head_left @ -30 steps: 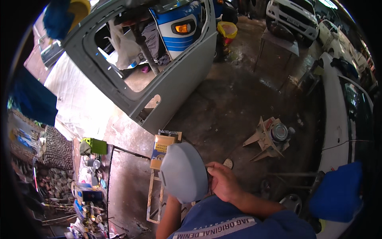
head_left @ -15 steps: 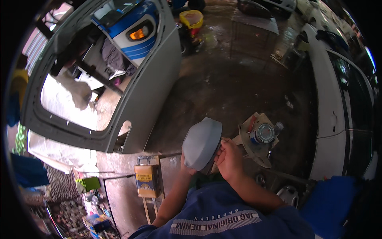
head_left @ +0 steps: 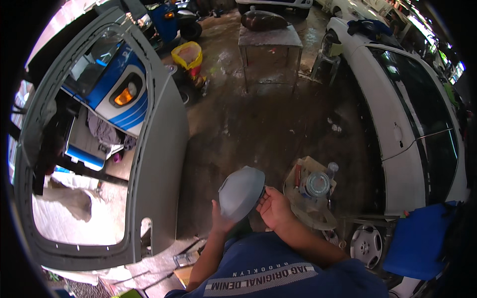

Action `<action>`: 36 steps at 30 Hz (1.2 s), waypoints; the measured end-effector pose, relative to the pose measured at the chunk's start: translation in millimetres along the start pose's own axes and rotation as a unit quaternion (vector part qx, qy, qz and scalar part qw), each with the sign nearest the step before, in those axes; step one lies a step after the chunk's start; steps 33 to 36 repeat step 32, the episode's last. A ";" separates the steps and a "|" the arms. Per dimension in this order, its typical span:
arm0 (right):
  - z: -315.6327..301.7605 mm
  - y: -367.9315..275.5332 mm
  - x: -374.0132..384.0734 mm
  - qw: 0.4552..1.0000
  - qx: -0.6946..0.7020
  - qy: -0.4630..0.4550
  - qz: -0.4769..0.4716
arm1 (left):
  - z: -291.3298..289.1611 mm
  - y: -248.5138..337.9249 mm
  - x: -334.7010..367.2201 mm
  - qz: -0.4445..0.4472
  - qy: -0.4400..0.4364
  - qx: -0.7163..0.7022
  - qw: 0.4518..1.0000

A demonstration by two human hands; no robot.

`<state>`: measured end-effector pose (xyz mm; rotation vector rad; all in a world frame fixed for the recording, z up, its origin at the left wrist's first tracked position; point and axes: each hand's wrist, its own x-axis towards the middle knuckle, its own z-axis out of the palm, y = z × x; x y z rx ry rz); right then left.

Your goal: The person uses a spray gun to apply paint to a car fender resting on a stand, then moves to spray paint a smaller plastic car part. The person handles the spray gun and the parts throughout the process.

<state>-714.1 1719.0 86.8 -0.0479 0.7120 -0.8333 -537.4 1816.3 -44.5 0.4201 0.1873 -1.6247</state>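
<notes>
A smooth, light grey, rounded shell (head_left: pixel 242 191), shaped like a car side-mirror housing, is held in front of my body. My left hand (head_left: pixel 222 219) cups its left, lower side, thumb up along the edge and the other fingers hidden behind it. At the shell's right rim is my right hand (head_left: pixel 275 208), its curled fingertips gripping the edge. Just right of my hands, a worn, pale stool (head_left: pixel 314 212) bears a round metal can (head_left: pixel 317 184). A clear plastic container (head_left: pixel 333 168) is beside the can, and a reddish narrow item (head_left: pixel 297 176) lies left of it.
On the left stands a large grey vehicle door (head_left: pixel 161 149) with an open window frame. A white car (head_left: pixel 385 124) lines the right side. Farther ahead are a metal table (head_left: pixel 271 37) and a yellow-lined bin (head_left: pixel 188 55). A wheel cover (head_left: pixel 366 246) lies near a blue panel (head_left: pixel 417 243).
My view has turned, so the door and the car have shifted left and the far table shows more fully. Both hands still hold the shell, which now appears lower and slightly left.
</notes>
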 end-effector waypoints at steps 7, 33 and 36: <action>77.6 -4.7 83.6 0.998 0.003 0.014 -0.060 | 47.8 123.8 81.0 -0.056 0.011 -0.021 0.998; 46.4 -214.2 251.7 0.942 0.081 0.107 -0.307 | -63.6 229.8 382.2 -0.251 0.132 0.413 0.866; 46.4 -214.2 251.7 0.942 0.081 0.107 -0.307 | -63.6 229.8 382.2 -0.251 0.132 0.413 0.866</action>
